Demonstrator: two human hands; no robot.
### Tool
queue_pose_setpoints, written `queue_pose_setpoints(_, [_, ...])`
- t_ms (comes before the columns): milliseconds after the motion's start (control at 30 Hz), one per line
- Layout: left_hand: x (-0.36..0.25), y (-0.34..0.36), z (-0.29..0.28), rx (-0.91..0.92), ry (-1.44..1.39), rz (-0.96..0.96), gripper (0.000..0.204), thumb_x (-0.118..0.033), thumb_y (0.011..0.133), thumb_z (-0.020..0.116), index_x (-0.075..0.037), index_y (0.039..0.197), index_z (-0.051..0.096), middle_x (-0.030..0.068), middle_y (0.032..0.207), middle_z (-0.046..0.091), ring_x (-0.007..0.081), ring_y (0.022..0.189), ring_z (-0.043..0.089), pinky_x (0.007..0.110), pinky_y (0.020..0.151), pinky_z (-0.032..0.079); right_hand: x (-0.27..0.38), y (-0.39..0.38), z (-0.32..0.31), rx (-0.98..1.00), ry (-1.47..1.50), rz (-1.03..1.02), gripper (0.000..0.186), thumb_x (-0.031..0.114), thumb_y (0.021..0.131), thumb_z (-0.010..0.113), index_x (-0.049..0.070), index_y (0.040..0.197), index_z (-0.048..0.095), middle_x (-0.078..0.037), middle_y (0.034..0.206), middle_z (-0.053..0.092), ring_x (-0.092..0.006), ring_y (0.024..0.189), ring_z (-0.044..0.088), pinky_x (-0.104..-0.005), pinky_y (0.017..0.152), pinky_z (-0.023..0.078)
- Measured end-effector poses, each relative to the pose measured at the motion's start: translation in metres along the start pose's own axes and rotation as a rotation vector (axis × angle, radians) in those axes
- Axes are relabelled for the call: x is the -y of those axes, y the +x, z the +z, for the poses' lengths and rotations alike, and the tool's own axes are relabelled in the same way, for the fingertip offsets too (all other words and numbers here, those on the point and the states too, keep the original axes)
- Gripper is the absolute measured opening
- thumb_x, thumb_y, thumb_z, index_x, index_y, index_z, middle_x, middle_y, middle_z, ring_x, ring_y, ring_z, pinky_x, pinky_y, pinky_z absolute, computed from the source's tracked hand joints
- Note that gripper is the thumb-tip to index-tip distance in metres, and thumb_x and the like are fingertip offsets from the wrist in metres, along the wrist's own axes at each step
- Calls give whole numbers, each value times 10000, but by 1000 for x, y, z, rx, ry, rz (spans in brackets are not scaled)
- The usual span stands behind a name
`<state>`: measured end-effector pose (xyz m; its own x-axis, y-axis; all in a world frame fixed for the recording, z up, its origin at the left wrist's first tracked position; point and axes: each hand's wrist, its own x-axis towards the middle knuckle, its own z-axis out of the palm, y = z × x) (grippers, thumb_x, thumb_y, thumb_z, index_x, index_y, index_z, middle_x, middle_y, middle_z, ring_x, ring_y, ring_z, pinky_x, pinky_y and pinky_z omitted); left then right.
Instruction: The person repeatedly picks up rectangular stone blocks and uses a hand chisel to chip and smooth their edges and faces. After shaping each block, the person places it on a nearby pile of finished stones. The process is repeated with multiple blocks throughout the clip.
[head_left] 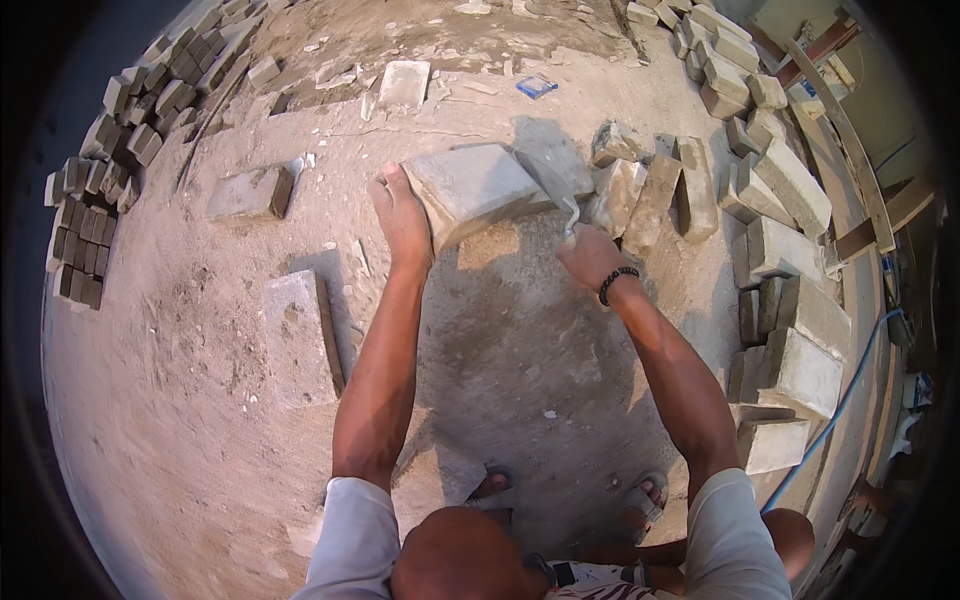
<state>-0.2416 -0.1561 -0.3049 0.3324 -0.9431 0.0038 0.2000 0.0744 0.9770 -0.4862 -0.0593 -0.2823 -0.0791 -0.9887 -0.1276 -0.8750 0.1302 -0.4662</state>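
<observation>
We're peering steeply down from head height, wide fisheye close in, just the wearer's side of the grey block (478, 182).

Pale grey block (474, 180), grey metal trowel (557, 178) at its right end.

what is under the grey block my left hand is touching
Just below the near face of the grey block by your left hand, rough sandy ground shows. What lies directly beneath is covered by the block itself.
</observation>
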Motion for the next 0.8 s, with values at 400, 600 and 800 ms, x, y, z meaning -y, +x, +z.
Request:
queue_pose_setpoints(400, [-23,-3,-30,235,-194,-400,763,-289,856,738,85,1325,267,267,1230,511,328,1108,601,429,860,545,11,-24,31,-95,127,50,391,315,903,617,-61,1008,583,-290,851,647,-476,855,626,-502,747,510])
queue_pose_setpoints(600, [-19,-21,-21,201,-271,-424,636,-263,871,725,64,1267,350,245,1208,527,315,1096,608,421,876,545,18,-53,46,-92,114,-13,349,275,893,619,-56,999,581,-284,846,644,-481,841,621,-527,735,499])
queue_pose_setpoints(800, [-24,-25,-21,170,-255,-387,624,-286,871,735,55,1243,368,248,1204,527,316,1089,613,418,882,553,-25,-60,19,-222,-42,-117,367,205,860,618,-38,1123,539,-296,861,655,-472,838,635,-545,755,507])
